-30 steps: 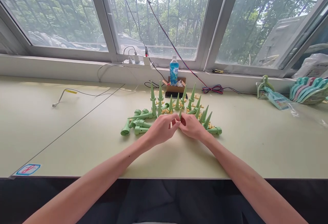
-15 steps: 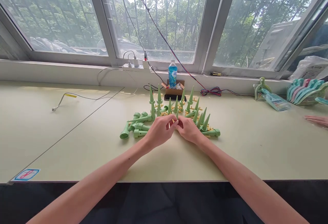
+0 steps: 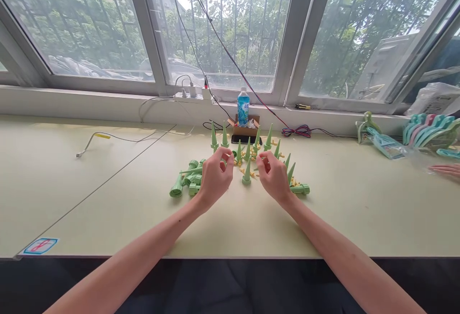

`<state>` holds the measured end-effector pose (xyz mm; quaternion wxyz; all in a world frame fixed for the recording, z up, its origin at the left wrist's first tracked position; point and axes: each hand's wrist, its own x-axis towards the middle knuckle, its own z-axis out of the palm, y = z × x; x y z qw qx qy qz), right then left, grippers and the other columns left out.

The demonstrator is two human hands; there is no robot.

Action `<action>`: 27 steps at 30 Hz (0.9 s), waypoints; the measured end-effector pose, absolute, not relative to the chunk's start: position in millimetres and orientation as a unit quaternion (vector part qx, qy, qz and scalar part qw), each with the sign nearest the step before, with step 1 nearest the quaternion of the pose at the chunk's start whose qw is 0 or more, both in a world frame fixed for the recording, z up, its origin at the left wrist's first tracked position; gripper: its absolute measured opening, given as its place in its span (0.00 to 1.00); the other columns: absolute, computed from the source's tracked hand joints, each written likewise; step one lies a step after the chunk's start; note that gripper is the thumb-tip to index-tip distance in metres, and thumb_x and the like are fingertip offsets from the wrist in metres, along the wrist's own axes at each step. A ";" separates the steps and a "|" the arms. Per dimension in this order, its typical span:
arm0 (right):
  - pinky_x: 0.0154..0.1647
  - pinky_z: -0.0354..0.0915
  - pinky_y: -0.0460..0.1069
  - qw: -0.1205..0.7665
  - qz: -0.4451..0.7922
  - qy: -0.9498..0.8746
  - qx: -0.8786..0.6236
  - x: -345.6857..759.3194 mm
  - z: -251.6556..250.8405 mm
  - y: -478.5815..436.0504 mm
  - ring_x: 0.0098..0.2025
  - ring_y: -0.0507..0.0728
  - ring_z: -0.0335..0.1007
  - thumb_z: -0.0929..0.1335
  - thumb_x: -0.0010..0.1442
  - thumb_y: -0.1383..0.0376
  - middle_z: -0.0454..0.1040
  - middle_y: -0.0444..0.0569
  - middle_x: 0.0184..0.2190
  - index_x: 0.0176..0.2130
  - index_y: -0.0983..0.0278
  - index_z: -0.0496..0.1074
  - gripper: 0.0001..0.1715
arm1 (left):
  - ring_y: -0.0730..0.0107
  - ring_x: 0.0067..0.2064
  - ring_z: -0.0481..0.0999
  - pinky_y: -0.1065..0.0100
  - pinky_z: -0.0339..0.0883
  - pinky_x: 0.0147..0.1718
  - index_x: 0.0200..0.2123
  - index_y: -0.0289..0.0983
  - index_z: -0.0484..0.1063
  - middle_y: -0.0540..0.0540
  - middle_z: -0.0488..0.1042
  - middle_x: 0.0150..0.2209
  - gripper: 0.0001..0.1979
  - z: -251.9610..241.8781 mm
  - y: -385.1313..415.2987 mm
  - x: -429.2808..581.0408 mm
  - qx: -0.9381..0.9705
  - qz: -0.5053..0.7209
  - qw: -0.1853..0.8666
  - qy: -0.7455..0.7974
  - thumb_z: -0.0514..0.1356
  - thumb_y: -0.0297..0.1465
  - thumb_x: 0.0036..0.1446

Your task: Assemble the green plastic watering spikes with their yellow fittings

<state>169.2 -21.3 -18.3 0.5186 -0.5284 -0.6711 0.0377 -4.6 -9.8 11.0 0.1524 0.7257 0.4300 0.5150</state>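
A green plastic watering spike (image 3: 246, 172) stands upright on its collar, point up, between my two hands and touching neither. Left of it, my left hand (image 3: 216, 175) hovers with bent fingers slightly apart and nothing visible in them. My right hand (image 3: 272, 174) is on the other side, its fingers loosely curled and holding nothing I can see. Behind the hands, more spikes (image 3: 269, 137) stand upright among small yellow valve-like pieces (image 3: 247, 172). Several green spikes lie in a pile (image 3: 189, 175) beside my left hand. Another lying spike (image 3: 301, 189) is beside my right wrist.
A blue-labelled bottle (image 3: 243, 108) and a small cardboard box (image 3: 247, 129) are at the back, with a phone (image 3: 241, 139) in front. Coiled cable (image 3: 296, 131) lies by the sill. Hangers (image 3: 427, 129) and another person's hand (image 3: 445, 168) are at the right.
My hands have come apart from their meeting point, left and right. The spike that was between their fingers now stands free on the table. The view has tilted slightly.
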 end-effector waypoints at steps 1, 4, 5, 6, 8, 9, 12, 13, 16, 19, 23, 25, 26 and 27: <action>0.30 0.60 0.46 0.518 0.028 -0.671 -0.530 170.1 -18.8 -20.2 0.23 0.51 0.61 0.58 0.67 0.61 0.66 0.42 0.22 0.38 0.63 0.66 0.12 | 0.81 0.17 0.63 0.73 0.59 0.20 0.35 0.39 0.65 0.52 0.71 0.29 0.07 10.4 -8.7 -4.9 0.725 0.513 0.153 0.433 0.53 0.35 0.61; 0.34 0.62 0.48 0.504 0.001 -0.678 -0.534 173.0 -22.4 -14.9 0.28 0.53 0.66 0.58 0.67 0.64 0.71 0.48 0.30 0.39 0.64 0.68 0.12 | 0.81 0.17 0.62 0.73 0.59 0.20 0.34 0.39 0.66 0.51 0.72 0.31 0.06 7.5 -5.9 -5.6 0.732 0.500 0.160 0.435 0.54 0.34 0.60; 0.35 0.62 0.48 0.493 -0.006 -0.686 -0.535 174.0 -24.0 -12.9 0.29 0.54 0.67 0.58 0.66 0.66 0.72 0.50 0.33 0.40 0.65 0.69 0.12 | 0.81 0.17 0.62 0.73 0.59 0.20 0.34 0.38 0.66 0.51 0.73 0.32 0.05 6.6 -5.3 -5.7 0.735 0.495 0.162 0.434 0.54 0.34 0.60; 0.36 0.63 0.48 0.474 -0.010 -0.697 -0.538 174.9 -25.6 -11.1 0.31 0.55 0.67 0.58 0.66 0.67 0.72 0.52 0.34 0.40 0.65 0.69 0.12 | 0.81 0.17 0.62 0.72 0.59 0.21 0.34 0.38 0.66 0.51 0.73 0.32 0.05 5.8 -4.9 -5.7 0.737 0.492 0.163 0.434 0.54 0.34 0.59; 0.37 0.62 0.48 0.428 -0.009 -0.717 -0.551 176.4 -28.6 -8.5 0.33 0.56 0.69 0.59 0.64 0.71 0.72 0.53 0.36 0.42 0.66 0.70 0.12 | 0.81 0.17 0.62 0.72 0.59 0.21 0.34 0.38 0.66 0.51 0.73 0.33 0.05 4.7 -4.3 -5.7 0.740 0.489 0.161 0.432 0.54 0.34 0.59; 0.37 0.62 0.48 0.405 -0.004 -0.724 -0.559 176.9 -29.9 -7.8 0.35 0.56 0.69 0.60 0.63 0.72 0.72 0.54 0.36 0.42 0.66 0.71 0.13 | 0.81 0.17 0.62 0.72 0.59 0.21 0.34 0.38 0.66 0.51 0.74 0.33 0.05 4.5 -4.2 -5.7 0.741 0.489 0.160 0.432 0.54 0.34 0.59; 0.37 0.61 0.48 0.351 0.018 -0.733 -0.582 177.2 -31.6 -8.6 0.37 0.57 0.70 0.62 0.60 0.76 0.72 0.55 0.39 0.43 0.66 0.71 0.14 | 0.81 0.17 0.62 0.72 0.60 0.22 0.34 0.38 0.67 0.51 0.74 0.33 0.06 4.7 -3.5 -6.4 0.739 0.489 0.154 0.437 0.54 0.34 0.60; 0.37 0.61 0.48 0.337 0.027 -0.735 -0.588 176.8 -31.5 -9.6 0.38 0.57 0.70 0.62 0.59 0.76 0.71 0.55 0.39 0.43 0.66 0.71 0.14 | 0.80 0.17 0.62 0.71 0.60 0.22 0.34 0.38 0.67 0.51 0.74 0.33 0.06 4.7 -3.2 -6.8 0.739 0.487 0.152 0.439 0.54 0.34 0.60; 0.36 0.60 0.48 0.316 0.046 -0.735 -0.598 175.6 -30.8 -12.6 0.37 0.57 0.70 0.63 0.58 0.77 0.71 0.54 0.38 0.41 0.65 0.71 0.13 | 0.80 0.17 0.62 0.71 0.60 0.23 0.34 0.39 0.67 0.50 0.74 0.34 0.06 3.1 -1.6 -8.1 0.745 0.476 0.145 0.444 0.54 0.34 0.60; 0.34 0.58 0.48 0.316 0.045 -0.736 -0.597 175.4 -31.5 -13.2 0.34 0.56 0.68 0.63 0.57 0.77 0.70 0.52 0.34 0.38 0.64 0.69 0.11 | 0.79 0.17 0.60 0.71 0.60 0.23 0.34 0.39 0.67 0.50 0.75 0.34 0.07 -0.6 0.7 -9.1 0.754 0.460 0.138 0.448 0.53 0.35 0.60; 0.32 0.56 0.47 0.318 0.041 -0.740 -0.592 176.1 -34.2 -11.6 0.31 0.55 0.66 0.63 0.57 0.77 0.68 0.50 0.31 0.34 0.63 0.68 0.10 | 0.79 0.18 0.60 0.71 0.59 0.23 0.34 0.39 0.67 0.50 0.75 0.34 0.07 -4.3 3.1 -9.7 0.759 0.449 0.138 0.451 0.53 0.35 0.60; 0.31 0.56 0.47 0.317 0.041 -0.741 -0.590 175.6 -34.4 -11.5 0.30 0.55 0.66 0.62 0.58 0.77 0.68 0.49 0.30 0.33 0.63 0.68 0.10 | 0.79 0.18 0.60 0.71 0.59 0.23 0.34 0.39 0.67 0.50 0.75 0.34 0.06 -4.6 3.7 -9.8 0.757 0.448 0.137 0.454 0.53 0.34 0.60; 0.31 0.56 0.47 0.317 0.041 -0.742 -0.589 175.0 -34.0 -11.8 0.31 0.55 0.66 0.62 0.58 0.77 0.68 0.50 0.30 0.33 0.63 0.68 0.11 | 0.79 0.19 0.60 0.71 0.59 0.23 0.33 0.39 0.67 0.51 0.75 0.34 0.06 -4.4 3.7 -9.8 0.756 0.448 0.137 0.457 0.54 0.34 0.60; 0.31 0.57 0.47 0.318 0.041 -0.742 -0.588 174.3 -33.3 -12.3 0.31 0.55 0.67 0.62 0.58 0.77 0.69 0.50 0.30 0.34 0.63 0.68 0.11 | 0.79 0.19 0.60 0.71 0.59 0.23 0.33 0.39 0.67 0.51 0.75 0.34 0.06 -4.1 3.7 -9.8 0.755 0.448 0.137 0.459 0.54 0.34 0.60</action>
